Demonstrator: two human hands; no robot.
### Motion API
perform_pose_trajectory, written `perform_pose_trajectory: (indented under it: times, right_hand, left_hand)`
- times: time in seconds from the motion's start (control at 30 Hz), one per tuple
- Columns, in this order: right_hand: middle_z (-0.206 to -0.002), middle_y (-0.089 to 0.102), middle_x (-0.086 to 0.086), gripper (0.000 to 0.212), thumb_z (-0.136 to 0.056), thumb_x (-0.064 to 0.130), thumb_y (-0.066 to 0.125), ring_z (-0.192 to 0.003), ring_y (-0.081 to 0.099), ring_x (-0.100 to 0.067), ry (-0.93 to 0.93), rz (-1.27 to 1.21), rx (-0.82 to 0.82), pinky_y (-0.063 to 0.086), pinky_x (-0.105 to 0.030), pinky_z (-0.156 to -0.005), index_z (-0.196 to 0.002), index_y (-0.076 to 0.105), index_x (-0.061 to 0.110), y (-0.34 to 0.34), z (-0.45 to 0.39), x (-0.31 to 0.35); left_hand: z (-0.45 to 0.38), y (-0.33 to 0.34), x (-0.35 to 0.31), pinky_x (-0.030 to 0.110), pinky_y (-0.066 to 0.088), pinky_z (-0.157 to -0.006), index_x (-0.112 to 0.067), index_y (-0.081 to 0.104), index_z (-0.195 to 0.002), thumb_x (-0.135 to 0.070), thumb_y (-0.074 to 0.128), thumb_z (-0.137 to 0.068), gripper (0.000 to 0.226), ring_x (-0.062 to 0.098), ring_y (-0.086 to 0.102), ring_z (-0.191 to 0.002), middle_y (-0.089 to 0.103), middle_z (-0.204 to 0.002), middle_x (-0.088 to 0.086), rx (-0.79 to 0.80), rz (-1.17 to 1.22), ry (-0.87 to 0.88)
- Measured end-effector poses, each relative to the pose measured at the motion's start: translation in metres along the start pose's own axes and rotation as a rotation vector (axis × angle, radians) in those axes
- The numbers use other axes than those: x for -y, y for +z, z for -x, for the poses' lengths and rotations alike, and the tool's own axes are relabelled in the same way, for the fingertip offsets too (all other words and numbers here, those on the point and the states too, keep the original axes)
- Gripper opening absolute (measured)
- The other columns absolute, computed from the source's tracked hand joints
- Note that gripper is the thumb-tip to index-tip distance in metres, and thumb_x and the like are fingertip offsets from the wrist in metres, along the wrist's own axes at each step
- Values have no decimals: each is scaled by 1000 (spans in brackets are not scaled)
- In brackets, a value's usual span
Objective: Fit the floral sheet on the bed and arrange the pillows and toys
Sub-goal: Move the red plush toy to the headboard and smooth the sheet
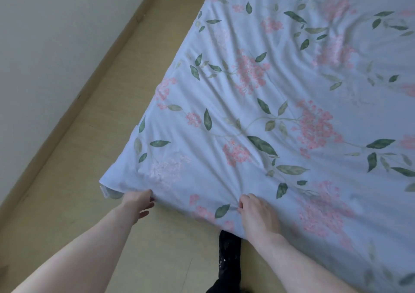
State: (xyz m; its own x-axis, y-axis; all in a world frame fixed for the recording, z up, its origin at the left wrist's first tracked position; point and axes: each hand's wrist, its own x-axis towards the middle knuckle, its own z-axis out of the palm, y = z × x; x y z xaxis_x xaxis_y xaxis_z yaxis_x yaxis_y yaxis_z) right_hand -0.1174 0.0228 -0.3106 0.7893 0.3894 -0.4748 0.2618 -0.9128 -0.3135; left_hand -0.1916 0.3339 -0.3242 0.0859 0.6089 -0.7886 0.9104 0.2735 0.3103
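Wood floor (74, 180) is running along the bed. Floral sheet (280, 113) is lying spread over it; left hand (140, 205) and right hand (258, 214) are pinching its 7 o'clock corner. Tucking is likely next.

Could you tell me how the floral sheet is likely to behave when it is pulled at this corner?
The floral sheet looks floppy: creases fan out from where the right hand pinches it. It probably weighs little, since the left hand lifts the corner easily. It may slip back, as it lies loose over the edge.
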Motion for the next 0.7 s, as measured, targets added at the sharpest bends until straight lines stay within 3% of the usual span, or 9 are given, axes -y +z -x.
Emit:
perform_pose_trajectory:
  times: [0.13,0.2,0.33,0.47,0.6,0.7]
  right_hand:
    - [-100,61,7,12,-103,23,52,-95,56,-18,-9,22,-38,35,-31,-69,-91,52,26,-1,9,5]
    - [-98,59,7,14,-103,21,52,-90,52,-17,-9,11,-37,34,-30,-69,-90,50,26,0,22,8]
    - [-91,51,8,16,-104,22,49,-84,43,-15,-47,-27,-69,32,-30,-70,-88,47,24,-6,46,22]
    - [-92,54,7,19,-105,25,48,-88,51,-16,-64,-56,-104,39,-31,-70,-87,48,23,-8,58,26]
    - [-103,59,5,14,-105,24,48,-98,57,-18,14,-26,-26,37,-31,-71,-91,46,25,2,53,22]
    - [-111,59,3,12,-101,19,54,-104,59,-20,90,10,7,34,-30,-72,-97,44,25,4,39,33]
  left_hand:
    - [-3,-15,13,31,47,-68,-10,68,-71,-12,60,-84,15,26,61,-72,70,-74,8,-117,-44,137]
    - [1,-24,20,29,46,-65,-9,68,-66,-12,59,-79,16,27,56,-65,70,-69,8,-155,-71,182]
    - [15,-49,30,27,44,-59,-12,71,-72,-18,59,-82,17,25,61,-66,74,-72,3,-218,-154,276]
    - [15,-64,31,29,50,-64,-15,71,-74,-21,57,-83,18,24,67,-73,74,-70,-4,-220,-241,279]
    - [7,-56,28,30,53,-67,-11,75,-80,-19,58,-84,19,23,71,-74,75,-67,-2,-110,-341,203]
    - [-1,-57,12,27,50,-64,-10,72,-92,-22,65,-84,17,19,75,-79,77,-78,1,42,-432,108]
